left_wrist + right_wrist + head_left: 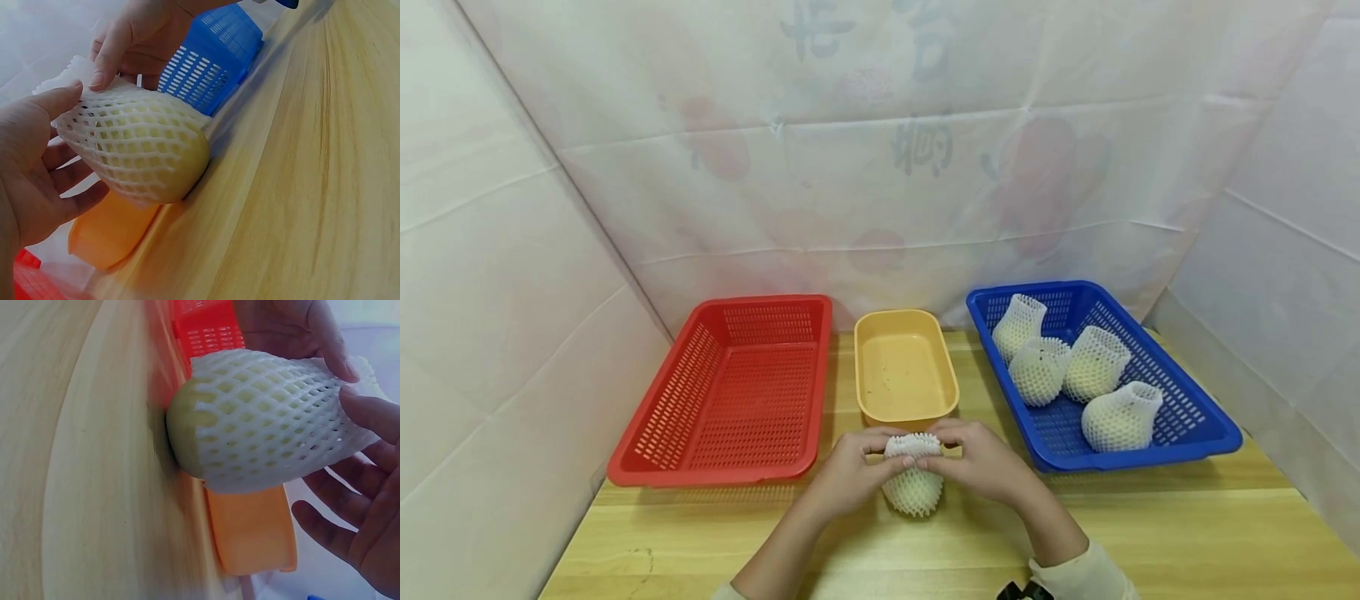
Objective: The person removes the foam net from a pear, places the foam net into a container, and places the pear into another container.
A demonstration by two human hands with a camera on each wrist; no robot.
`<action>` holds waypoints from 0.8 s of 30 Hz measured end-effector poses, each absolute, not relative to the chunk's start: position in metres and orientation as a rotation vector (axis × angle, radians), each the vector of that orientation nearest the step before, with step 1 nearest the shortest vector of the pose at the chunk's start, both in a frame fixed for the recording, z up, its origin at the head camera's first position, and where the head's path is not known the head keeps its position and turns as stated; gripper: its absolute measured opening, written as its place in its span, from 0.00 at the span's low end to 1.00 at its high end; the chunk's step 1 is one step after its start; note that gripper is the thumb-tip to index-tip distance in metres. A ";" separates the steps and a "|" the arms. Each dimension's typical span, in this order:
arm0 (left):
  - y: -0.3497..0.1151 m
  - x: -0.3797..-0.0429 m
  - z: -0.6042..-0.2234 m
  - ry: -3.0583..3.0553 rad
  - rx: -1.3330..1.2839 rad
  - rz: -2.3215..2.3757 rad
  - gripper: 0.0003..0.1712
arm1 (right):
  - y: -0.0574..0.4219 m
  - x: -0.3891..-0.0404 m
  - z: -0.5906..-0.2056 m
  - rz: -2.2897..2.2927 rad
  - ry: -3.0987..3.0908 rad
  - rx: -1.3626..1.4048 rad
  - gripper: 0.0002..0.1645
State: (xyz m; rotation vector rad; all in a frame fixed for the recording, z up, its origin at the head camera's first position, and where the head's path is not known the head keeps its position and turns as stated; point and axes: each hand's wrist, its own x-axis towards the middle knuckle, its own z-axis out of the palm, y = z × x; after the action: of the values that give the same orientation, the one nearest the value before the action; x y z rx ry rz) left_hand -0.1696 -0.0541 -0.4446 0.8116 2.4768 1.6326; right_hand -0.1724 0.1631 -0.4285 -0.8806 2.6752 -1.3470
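On the table in front of me stands a pale yellow-green fruit (181, 425) in a white foam net (914, 490). Its rounded bottom shows bare below the net in both wrist views. My left hand (852, 472) holds the net's upper end from the left, thumb on the near side and fingers behind. From the right, my right hand (983, 463) grips the same end, its thumb close to the left thumb. The net's top opening points up, above the fruit. Fingertips behind the net are partly hidden.
A red basket (715, 477) stands at the left and a small yellow tray (906, 367) just beyond my hands. In the blue basket (1138, 458) at the right lie several netted fruits (1116, 421). White cloth walls (865, 183) close off the back and sides.
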 end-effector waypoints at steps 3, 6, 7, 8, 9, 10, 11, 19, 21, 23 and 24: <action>-0.055 -0.170 -0.445 2.434 0.801 1.643 0.14 | 0.163 -0.172 -0.428 -1.356 2.685 -0.882 0.05; -0.056 -0.171 -0.446 2.352 0.762 1.642 0.18 | 0.163 -0.172 -0.428 -1.354 2.687 -0.884 0.05; -0.056 -0.172 -0.447 2.336 0.755 1.635 0.19 | 0.164 -0.172 -0.428 -1.354 2.683 -0.885 0.05; -0.056 -0.172 -0.447 2.322 0.750 1.631 0.19 | 0.165 -0.172 -0.429 -1.359 2.677 -0.887 0.05; -0.056 -0.172 -0.448 2.312 0.749 1.629 0.18 | 0.165 -0.172 -0.429 -1.364 2.671 -0.889 0.05; -0.056 -0.173 -0.449 2.317 0.755 1.621 0.18 | 0.166 -0.173 -0.429 -1.369 2.664 -0.895 0.06; -0.057 -0.173 -0.449 2.333 0.767 1.610 0.17 | 0.166 -0.173 -0.429 -1.375 2.658 -0.899 0.06; -0.058 -0.173 -0.451 2.437 0.768 1.571 0.16 | 0.167 -0.176 -0.433 -1.297 2.669 -0.910 0.15; -0.058 -0.173 -0.450 2.441 0.764 1.579 0.15 | 0.167 -0.176 -0.434 -1.300 2.651 -0.906 0.13; -0.058 -0.172 -0.448 2.442 0.760 1.588 0.15 | 0.166 -0.177 -0.434 -1.322 2.628 -0.901 0.10; -0.057 -0.172 -0.448 2.444 0.760 1.594 0.15 | 0.166 -0.176 -0.434 -1.337 2.617 -0.898 0.08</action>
State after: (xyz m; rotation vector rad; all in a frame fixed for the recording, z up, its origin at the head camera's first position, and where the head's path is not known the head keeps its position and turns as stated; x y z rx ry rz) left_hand -0.1719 -0.0574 -0.4476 0.7602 2.4437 1.5937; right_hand -0.1763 0.1663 -0.4341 -0.8980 2.6173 -1.3371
